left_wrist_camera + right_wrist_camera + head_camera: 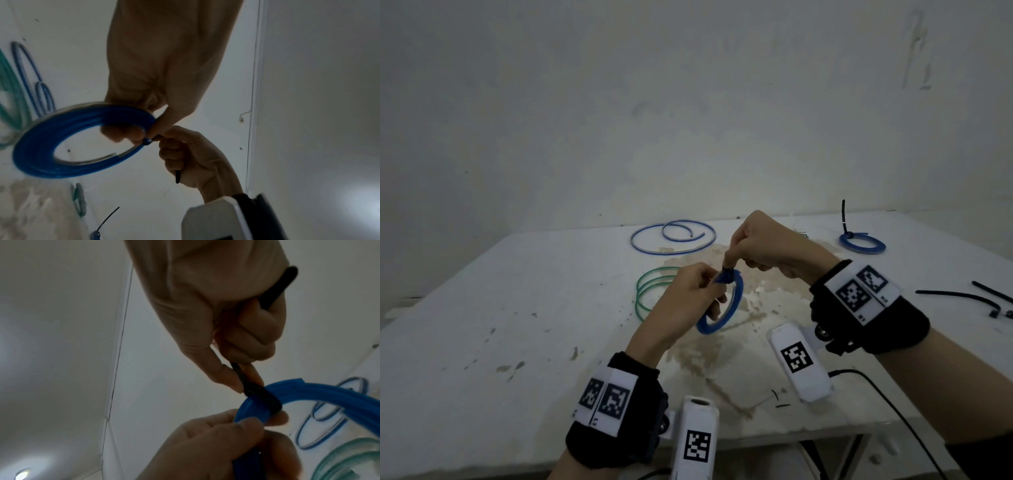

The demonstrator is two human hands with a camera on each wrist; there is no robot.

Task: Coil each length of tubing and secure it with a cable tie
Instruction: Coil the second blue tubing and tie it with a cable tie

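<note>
Above the middle of the stained white table (517, 308), my left hand (714, 284) grips a coil of blue tubing (714, 329) at its upper rim. A black cable tie (727, 270) is looped round the coil there. My right hand (731, 258) pinches the tie's tail just above the head, and the rest of the tail runs through its curled fingers. The left wrist view shows the blue coil (51, 154) and the tail's tip (177, 176) poking out below the right hand (195, 154). In the right wrist view the tie's band (261, 395) wraps the coil (329, 394).
Loose blue tubing (673, 236) lies at the back of the table, and loose green tubing (654, 291) lies behind my left hand. A tied blue coil (862, 244) sits back right. Spare black cable ties (962, 296) lie far right. A black cord (887, 394) trails off the near edge.
</note>
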